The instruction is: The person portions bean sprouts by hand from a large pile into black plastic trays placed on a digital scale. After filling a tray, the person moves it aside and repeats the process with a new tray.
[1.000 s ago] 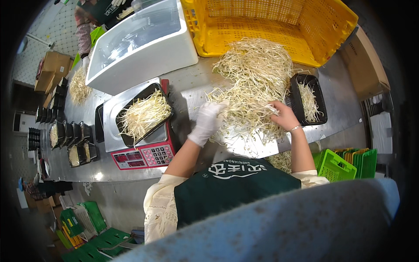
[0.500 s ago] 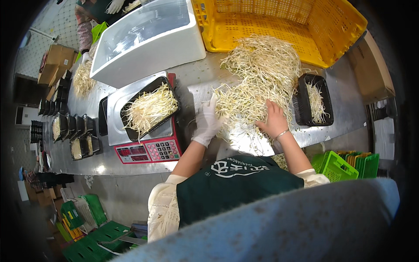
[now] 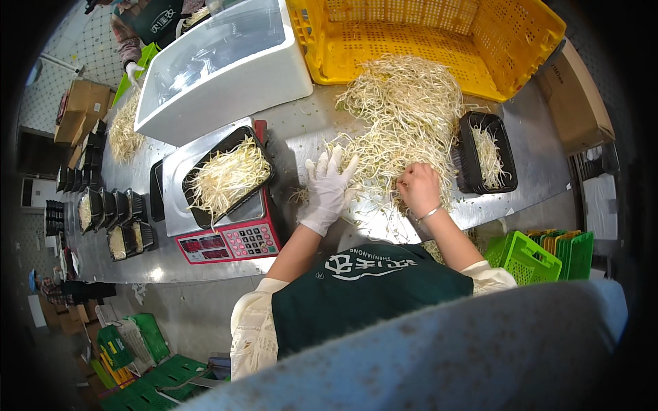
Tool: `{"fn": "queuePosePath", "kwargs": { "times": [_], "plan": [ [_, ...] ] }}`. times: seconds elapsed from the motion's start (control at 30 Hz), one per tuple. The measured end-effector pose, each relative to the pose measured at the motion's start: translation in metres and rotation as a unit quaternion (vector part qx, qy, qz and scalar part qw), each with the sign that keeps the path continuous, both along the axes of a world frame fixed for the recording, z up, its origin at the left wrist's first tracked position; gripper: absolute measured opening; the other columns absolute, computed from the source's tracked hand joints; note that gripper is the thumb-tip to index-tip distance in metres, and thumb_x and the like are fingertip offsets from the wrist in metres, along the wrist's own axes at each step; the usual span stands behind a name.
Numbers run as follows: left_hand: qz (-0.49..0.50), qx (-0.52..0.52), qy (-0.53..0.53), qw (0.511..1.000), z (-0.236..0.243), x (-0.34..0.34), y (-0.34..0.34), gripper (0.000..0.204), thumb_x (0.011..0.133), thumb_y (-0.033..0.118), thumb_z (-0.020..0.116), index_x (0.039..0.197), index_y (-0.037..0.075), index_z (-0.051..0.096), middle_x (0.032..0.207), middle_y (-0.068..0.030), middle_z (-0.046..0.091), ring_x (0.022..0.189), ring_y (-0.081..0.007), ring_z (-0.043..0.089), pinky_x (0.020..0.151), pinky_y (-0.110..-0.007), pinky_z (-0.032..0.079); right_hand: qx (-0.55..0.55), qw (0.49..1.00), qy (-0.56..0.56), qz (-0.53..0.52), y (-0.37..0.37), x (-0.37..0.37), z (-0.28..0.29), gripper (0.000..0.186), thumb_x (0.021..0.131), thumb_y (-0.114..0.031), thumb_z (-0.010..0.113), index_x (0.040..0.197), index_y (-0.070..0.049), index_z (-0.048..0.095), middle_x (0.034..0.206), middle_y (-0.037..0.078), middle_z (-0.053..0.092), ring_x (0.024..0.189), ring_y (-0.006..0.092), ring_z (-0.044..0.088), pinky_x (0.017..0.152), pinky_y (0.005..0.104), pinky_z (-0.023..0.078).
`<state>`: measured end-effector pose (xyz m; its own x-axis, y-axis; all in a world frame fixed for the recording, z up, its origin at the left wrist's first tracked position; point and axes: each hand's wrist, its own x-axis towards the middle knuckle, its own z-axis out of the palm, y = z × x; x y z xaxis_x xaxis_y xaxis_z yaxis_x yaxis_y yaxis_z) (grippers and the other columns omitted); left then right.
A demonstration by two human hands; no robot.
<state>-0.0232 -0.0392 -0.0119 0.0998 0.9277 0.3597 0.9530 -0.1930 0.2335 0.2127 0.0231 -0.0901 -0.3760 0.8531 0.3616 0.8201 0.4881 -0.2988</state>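
My left hand, in a white glove, is open with fingers spread, touching the steel table at the left edge of a big pale heap of bean sprouts. My bare right hand is closed, fingers curled into the lower part of the heap on some sprouts. A black tray heaped with sprouts sits tilted on a red-and-steel scale to my left. Another black tray holding fewer sprouts stands right of the heap.
A white foam box and yellow crate stand at the back, a cardboard box at right. Several filled trays line the steel table's left side. A co-worker's gloved hand is top left. Green crates are lower right.
My left hand's fingers have spread apart on the table. My right hand has shifted left along the heap, its fingers curling. The co-worker's hand has moved up.
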Motion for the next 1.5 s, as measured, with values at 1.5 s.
{"fn": "queuePosePath", "kwargs": {
  "times": [1.5],
  "plan": [
    [0.099,-0.137,-0.285,0.943,0.006,-0.043,-0.029,0.073,0.065,0.036,0.073,0.128,0.011,0.045,0.131,-0.0219,0.037,0.123,-0.0360,0.035,0.101,-0.040,0.031,-0.202,0.971,-0.061,0.114,-0.020,-0.006,0.073,0.072,0.070,-0.041,0.068,0.128,-0.008,0.041,0.131,0.014,0.042,0.125,0.0326,0.034,0.099,0.0442,0.031]
  ]
}}
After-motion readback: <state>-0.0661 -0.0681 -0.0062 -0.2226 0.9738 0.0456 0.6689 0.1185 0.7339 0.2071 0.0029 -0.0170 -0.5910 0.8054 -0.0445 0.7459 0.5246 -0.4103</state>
